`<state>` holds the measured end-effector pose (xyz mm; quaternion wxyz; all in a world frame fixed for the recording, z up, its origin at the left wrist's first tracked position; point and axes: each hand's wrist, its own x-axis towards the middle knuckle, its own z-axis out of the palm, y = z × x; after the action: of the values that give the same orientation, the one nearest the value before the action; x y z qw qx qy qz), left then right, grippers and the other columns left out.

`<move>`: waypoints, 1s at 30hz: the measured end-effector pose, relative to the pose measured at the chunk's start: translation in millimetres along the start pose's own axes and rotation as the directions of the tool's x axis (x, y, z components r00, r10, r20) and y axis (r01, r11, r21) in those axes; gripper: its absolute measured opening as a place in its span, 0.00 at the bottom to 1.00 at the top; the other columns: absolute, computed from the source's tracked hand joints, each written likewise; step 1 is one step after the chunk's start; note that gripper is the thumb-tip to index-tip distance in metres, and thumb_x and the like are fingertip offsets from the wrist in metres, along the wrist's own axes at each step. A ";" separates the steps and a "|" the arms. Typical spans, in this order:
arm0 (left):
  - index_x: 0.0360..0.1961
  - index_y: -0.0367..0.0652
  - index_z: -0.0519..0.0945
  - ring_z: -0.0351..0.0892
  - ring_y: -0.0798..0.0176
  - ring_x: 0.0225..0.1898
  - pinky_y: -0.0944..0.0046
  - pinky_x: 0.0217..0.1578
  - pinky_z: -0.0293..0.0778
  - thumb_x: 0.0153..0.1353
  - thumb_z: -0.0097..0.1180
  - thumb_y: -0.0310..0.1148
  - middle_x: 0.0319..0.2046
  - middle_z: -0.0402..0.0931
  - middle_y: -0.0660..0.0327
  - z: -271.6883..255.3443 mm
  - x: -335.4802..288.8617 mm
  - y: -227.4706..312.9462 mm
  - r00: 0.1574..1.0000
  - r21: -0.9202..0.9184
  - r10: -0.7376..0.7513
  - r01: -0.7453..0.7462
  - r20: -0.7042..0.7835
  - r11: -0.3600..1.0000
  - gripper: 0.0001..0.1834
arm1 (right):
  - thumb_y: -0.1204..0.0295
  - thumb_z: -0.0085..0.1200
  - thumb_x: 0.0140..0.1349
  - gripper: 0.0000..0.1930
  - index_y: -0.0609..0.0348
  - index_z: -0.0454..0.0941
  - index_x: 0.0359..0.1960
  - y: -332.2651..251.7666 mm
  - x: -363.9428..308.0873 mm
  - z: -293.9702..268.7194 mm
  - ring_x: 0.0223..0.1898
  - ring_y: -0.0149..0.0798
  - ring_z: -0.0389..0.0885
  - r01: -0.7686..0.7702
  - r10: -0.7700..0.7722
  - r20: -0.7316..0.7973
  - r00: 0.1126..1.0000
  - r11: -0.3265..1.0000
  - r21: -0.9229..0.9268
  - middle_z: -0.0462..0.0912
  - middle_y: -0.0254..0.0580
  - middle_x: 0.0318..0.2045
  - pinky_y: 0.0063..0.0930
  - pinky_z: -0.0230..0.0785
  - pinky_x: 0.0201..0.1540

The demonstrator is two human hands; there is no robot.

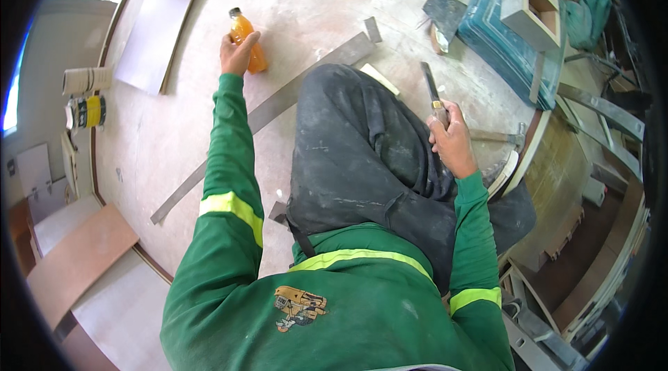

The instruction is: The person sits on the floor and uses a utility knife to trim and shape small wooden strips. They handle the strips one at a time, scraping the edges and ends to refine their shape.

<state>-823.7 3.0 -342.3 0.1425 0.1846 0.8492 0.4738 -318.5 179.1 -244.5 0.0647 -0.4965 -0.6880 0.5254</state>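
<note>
My left hand (237, 55) grips a small clear bottle (241, 25) of orange liquid with a dark cap, which appears to stand on the pale, dusty work surface (160, 134). Its thumb and fingers close round the bottle's side. In my right hand (456, 143), over my bent leg, is a chisel (429, 84) with its dark blade pointing away from me. A hammer (497, 136) lies beside that hand, its handle partly hidden behind it. Between my arms a long metal straightedge (275, 110) runs diagonally, its middle passing close to my knee.
At the right a teal case (480, 30) bears an open wooden box (511, 6). A square-bladed tool (444, 13) lies against the case. A flat board (161, 16) rests at the far left. Beyond the surface's right edge are metal rails (605, 110); wood panels (83, 253) stand lower left.
</note>
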 end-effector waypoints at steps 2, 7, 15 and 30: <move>0.62 0.32 0.70 0.81 0.55 0.52 0.56 0.53 0.80 0.54 0.78 0.45 0.51 0.79 0.50 11.3 -28.9 26.9 0.997 -0.138 0.074 -0.079 -0.037 0.987 0.42 | 0.64 0.55 0.70 0.25 0.65 0.70 0.64 -11.8 -2.6 -5.7 0.31 0.42 0.81 -0.047 0.045 0.045 0.998 0.997 0.059 0.82 0.54 0.38 0.38 0.77 0.43; 0.65 0.39 0.64 0.74 0.51 0.61 0.54 0.60 0.78 0.56 0.78 0.42 0.58 0.68 0.48 44.7 -17.3 33.7 0.922 0.016 0.268 -0.274 -0.279 0.962 0.43 | 0.62 0.55 0.71 0.23 0.62 0.72 0.62 4.2 17.5 -10.4 0.42 0.61 0.86 0.145 -0.158 -0.030 0.987 0.955 -0.260 0.85 0.61 0.45 0.51 0.75 0.49; 0.66 0.42 0.59 0.75 0.47 0.62 0.47 0.63 0.79 0.56 0.79 0.43 0.59 0.67 0.48 49.0 -56.6 38.1 0.952 -0.149 0.178 -0.220 -0.248 0.964 0.47 | 0.61 0.52 0.71 0.20 0.65 0.73 0.55 -71.5 37.0 -10.5 0.48 0.70 0.83 0.187 -0.091 0.188 0.978 0.779 -0.598 0.84 0.69 0.46 0.58 0.73 0.53; 0.66 0.39 0.68 0.77 0.57 0.53 0.58 0.56 0.79 0.61 0.76 0.45 0.54 0.72 0.54 56.9 -67.9 13.6 0.847 0.129 0.215 -0.174 -0.485 0.976 0.40 | 0.59 0.54 0.71 0.19 0.67 0.83 0.46 -117.3 98.2 -1.7 0.44 0.66 0.85 0.358 -0.165 0.322 0.932 0.562 -0.746 0.86 0.66 0.38 0.51 0.75 0.50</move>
<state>-737.0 21.9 -355.1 -0.1367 0.1472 0.8523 0.4829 -438.7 259.2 -193.9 -0.1597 -0.3047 -0.9175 0.1996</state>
